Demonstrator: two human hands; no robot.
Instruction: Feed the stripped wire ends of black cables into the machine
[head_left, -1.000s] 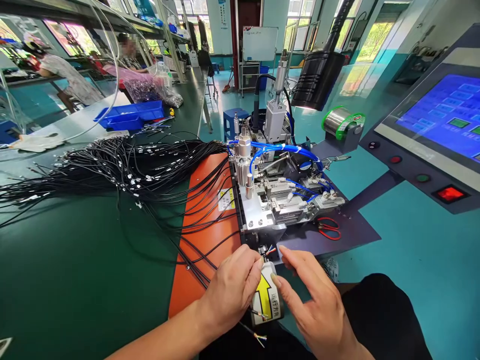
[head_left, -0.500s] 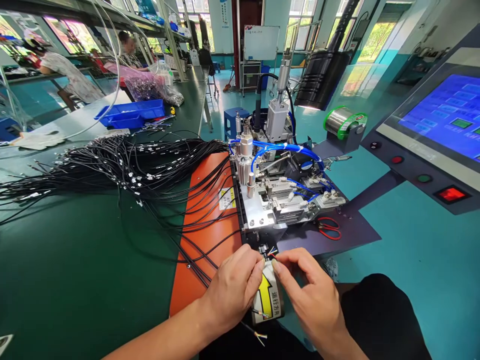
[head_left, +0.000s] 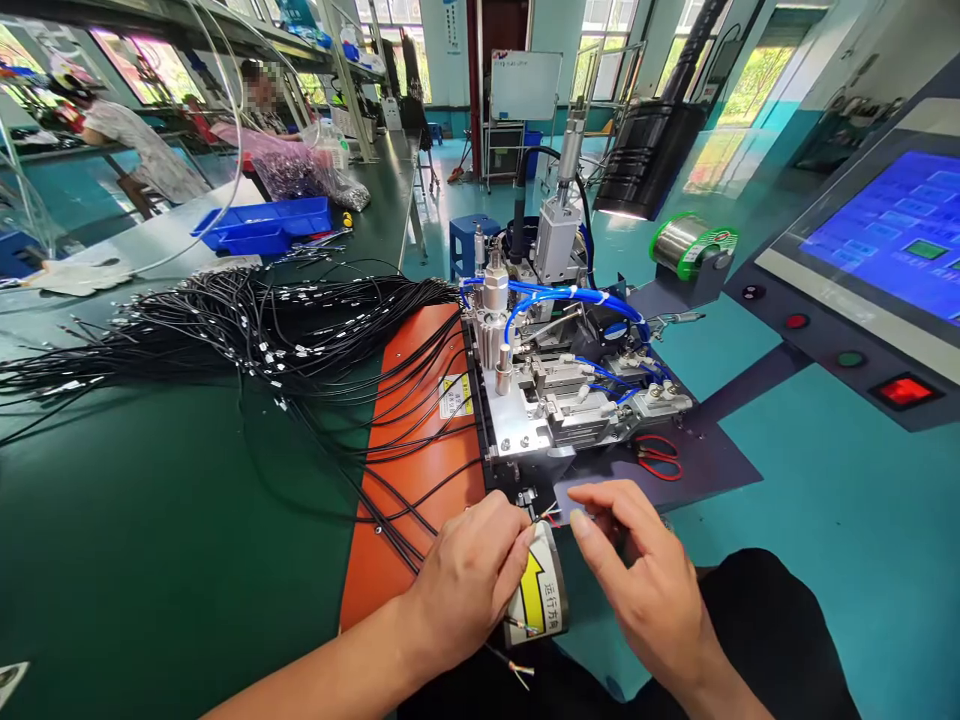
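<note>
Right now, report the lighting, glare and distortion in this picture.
Head view: the black lamp lights the metal jig almost to white glare; the blue screen glows without washing out; the wide lens bends the green bench edge and stretches the corners; the left hand, pinching a cable end, and the right hand are sharp, without motion blur.

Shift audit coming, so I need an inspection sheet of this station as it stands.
Surface: green bench with an orange mat under the cables.
Job's things: cable end with bared coloured wires, at the front of the jig.
Clutter: red scissors beside the jig; blue tray farther back.
Grippers: left hand pinches the cable end; right hand open, fingertips by the wires.
Cables: black bundle fanned across bench and mat.
Surroundings: solder spool, touchscreen, a person at a far bench.
</note>
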